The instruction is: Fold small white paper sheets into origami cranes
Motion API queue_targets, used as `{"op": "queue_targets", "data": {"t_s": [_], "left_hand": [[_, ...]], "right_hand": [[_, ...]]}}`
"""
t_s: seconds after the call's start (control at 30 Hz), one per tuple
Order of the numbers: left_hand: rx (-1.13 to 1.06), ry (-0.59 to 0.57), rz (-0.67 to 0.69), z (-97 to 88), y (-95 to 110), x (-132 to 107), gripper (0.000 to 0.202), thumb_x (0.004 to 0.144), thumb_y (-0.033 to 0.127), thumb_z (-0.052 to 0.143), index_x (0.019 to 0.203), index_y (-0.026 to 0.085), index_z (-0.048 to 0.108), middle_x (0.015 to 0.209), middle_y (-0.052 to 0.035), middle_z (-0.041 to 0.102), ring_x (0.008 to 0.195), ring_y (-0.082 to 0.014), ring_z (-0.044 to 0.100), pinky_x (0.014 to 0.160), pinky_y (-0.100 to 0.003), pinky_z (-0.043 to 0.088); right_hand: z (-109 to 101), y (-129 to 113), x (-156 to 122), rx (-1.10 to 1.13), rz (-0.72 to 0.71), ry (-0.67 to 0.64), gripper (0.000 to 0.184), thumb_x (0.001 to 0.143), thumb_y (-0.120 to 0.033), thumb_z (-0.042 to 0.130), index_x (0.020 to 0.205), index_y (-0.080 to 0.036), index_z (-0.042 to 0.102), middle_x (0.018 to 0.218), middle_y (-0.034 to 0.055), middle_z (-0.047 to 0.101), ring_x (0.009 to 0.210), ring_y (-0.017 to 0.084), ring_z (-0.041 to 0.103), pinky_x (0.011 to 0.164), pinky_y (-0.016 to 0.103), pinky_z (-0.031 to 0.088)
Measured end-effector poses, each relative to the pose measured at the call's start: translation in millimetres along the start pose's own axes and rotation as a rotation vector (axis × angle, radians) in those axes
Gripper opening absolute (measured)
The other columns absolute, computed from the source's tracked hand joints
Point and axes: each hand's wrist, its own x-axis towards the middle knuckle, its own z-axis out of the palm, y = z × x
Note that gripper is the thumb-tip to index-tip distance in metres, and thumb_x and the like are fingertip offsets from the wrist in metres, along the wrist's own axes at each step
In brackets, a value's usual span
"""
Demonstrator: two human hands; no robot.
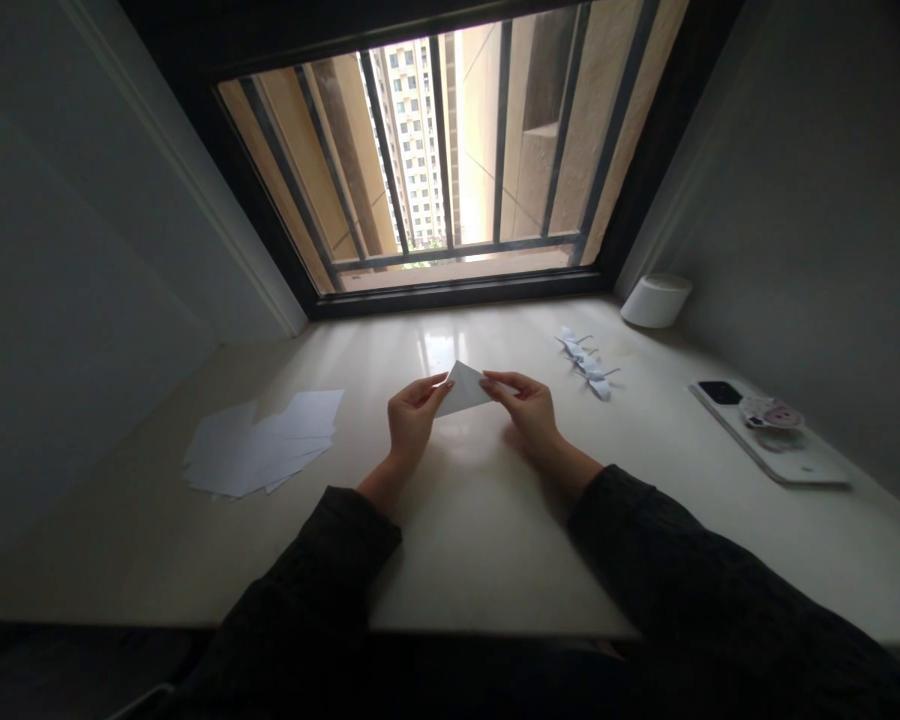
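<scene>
A small white sheet folded into a triangle [463, 388] is held just above the pale tabletop [480, 520], in the middle. My left hand [412, 415] pinches its left edge with thumb and fingers closed. My right hand [526, 402] pinches its right edge the same way. Both forearms wear dark sleeves.
A loose pile of white paper sheets [262, 445] lies to the left. Several small folded paper figures [586, 364] sit in a row at the back right. A white round container [655, 299] stands by the barred window [450, 160]. A white phone [769, 430] rests at the right.
</scene>
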Motion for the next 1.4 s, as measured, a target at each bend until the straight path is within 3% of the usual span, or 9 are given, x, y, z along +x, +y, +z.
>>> {"op": "queue_targets", "data": {"t_s": [0.1,0.33,0.5,0.67,0.8,1.03,1.4], "left_hand": [[0.060,-0.025,0.014,-1.7,0.0,1.2,0.043,0.065,0.039,0.077,0.103,0.019,0.072,0.088,-0.0064,0.074,0.075,-0.0182,0.067,0.072,-0.030,0.053],[0.130,-0.080,-0.056,-4.1,0.6,2.5,0.032,0.065,0.041,0.076,0.086,0.018,0.076,0.088,-0.0086,0.074,0.078,-0.0206,0.067,0.071,-0.030,0.051],[0.084,-0.064,-0.129,2.5,3.6,-2.9,0.033,0.066,0.043,0.075,0.086,0.017,0.076,0.085,-0.0077,0.074,0.074,-0.0180,0.065,0.065,-0.028,0.049],[0.044,-0.090,-0.155,9.0,5.4,-9.4,0.030,0.068,0.042,0.073,0.084,0.016,0.075,0.081,-0.0063,0.073,0.072,-0.0164,0.064,0.063,-0.026,0.049],[0.052,-0.147,-0.114,8.8,5.3,-10.6,0.029,0.068,0.041,0.074,0.085,0.016,0.074,0.082,-0.0066,0.073,0.074,-0.0171,0.065,0.066,-0.028,0.051],[0.113,-0.075,-0.047,8.0,7.6,-9.8,0.030,0.071,0.044,0.071,0.085,0.017,0.075,0.079,-0.0063,0.073,0.070,-0.0164,0.064,0.065,-0.028,0.051],[0.209,-0.080,0.016,7.0,9.2,-12.0,0.029,0.074,0.046,0.067,0.081,0.018,0.076,0.073,-0.0043,0.071,0.067,-0.0161,0.063,0.060,-0.026,0.048]], "right_hand": [[-1.6,0.0,1.8,0.003,-0.014,-0.018,0.031,0.061,-0.040,0.080,0.085,-0.021,0.075,0.078,0.0050,0.074,0.069,0.020,0.065,0.064,0.033,0.050],[-7.2,2.2,7.5,-0.040,0.029,-0.017,0.034,0.059,-0.040,0.080,0.086,-0.020,0.074,0.068,0.0020,0.069,0.062,0.016,0.060,0.060,0.030,0.048],[-0.2,0.6,3.4,0.177,0.180,-0.006,0.049,0.057,-0.036,0.082,0.102,-0.023,0.067,0.080,0.0004,0.070,0.071,0.015,0.063,0.064,0.027,0.049],[8.5,0.2,-6.8,0.148,0.262,-0.108,0.034,0.058,-0.041,0.081,0.078,-0.015,0.071,0.080,0.0069,0.071,0.071,0.017,0.064,0.065,0.029,0.048],[8.7,0.6,-8.4,0.124,0.256,-0.070,0.035,0.058,-0.045,0.079,0.074,-0.015,0.070,0.078,0.0089,0.072,0.071,0.020,0.065,0.064,0.031,0.048],[7.2,4.0,-8.1,0.058,0.200,-0.124,0.036,0.060,-0.046,0.078,0.073,-0.014,0.071,0.076,0.0095,0.072,0.069,0.020,0.064,0.067,0.034,0.049],[8.2,8.3,-9.2,0.083,0.190,-0.129,0.035,0.062,-0.047,0.078,0.075,-0.014,0.071,0.078,0.0096,0.072,0.070,0.020,0.065,0.065,0.032,0.048]]}}
